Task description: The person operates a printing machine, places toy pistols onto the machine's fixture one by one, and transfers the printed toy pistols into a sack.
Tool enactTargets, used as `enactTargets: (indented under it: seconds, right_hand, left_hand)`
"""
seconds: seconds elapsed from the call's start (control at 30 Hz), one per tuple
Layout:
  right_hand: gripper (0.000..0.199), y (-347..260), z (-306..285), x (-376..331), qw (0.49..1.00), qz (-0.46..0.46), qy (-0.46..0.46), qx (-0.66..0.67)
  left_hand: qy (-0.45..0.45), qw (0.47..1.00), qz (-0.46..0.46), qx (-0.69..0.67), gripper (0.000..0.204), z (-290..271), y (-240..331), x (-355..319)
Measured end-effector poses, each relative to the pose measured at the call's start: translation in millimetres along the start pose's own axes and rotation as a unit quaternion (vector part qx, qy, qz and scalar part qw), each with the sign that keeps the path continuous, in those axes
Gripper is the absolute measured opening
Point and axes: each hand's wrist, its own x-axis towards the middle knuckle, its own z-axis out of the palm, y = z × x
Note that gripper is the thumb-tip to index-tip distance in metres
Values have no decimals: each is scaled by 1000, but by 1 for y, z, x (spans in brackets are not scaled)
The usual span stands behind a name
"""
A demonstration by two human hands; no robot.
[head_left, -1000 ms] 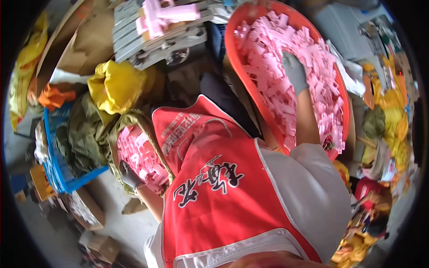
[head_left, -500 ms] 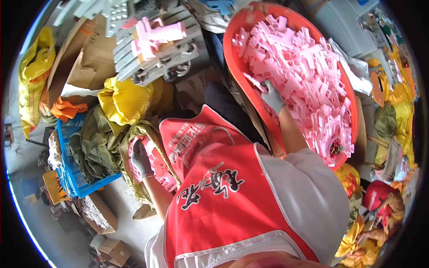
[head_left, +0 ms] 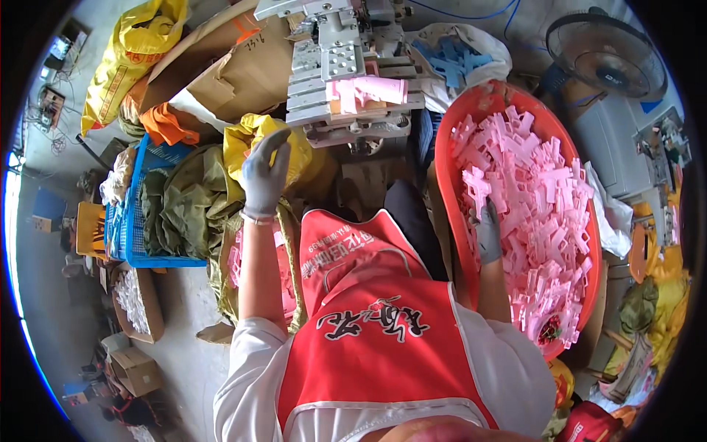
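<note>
My right hand (head_left: 487, 237), in a grey glove, is closed on a pink plastic toy gun piece (head_left: 477, 186) over the left side of the red tub (head_left: 443, 156). A heap of pink toy gun pieces (head_left: 541, 214) fills that tub. My left hand (head_left: 265, 180), gloved too, is raised in front of a yellow bag (head_left: 237, 147), its fingers loosely bent and apart, with nothing seen in them. Ahead, another pink toy gun piece (head_left: 379, 90) lies on the slatted metal bed (head_left: 313, 114) of a machine.
An olive sack (head_left: 223, 283) with pink pieces inside stands below my left forearm. Left of it is a blue crate (head_left: 134, 243) with olive cloth. Cardboard (head_left: 243, 77) leans at the back left. A bag of blue pieces (head_left: 456, 62) and a fan (head_left: 607, 55) are at the back right.
My left hand has risen out of the olive sack and moved forward. The right hand has lifted a pink piece slightly off the heap's edge. My view has shifted, bringing the fan into sight.
</note>
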Motion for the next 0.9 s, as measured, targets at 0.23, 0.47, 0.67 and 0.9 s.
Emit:
enactTargets:
  seconds: [0.23,0.47,0.67,0.9]
  right_hand:
    - [42,-33,24,-20,996,-5,-12,86]
    - [40,-71,46,-27,993,-42,-54,97]
    - [39,-151,108,-12,981,-173,-69,-52]
    - [41,-216,215,38,774,-529,-152,-312]
  left_hand:
    - [-60,992,112,-5,41,40,2,77]
    - [-172,981,-7,-90,37,46,14,96]
    - [-20,992,80,-100,31,35,0,74]
    - [49,994,-95,-27,29,-30,-47,-51]
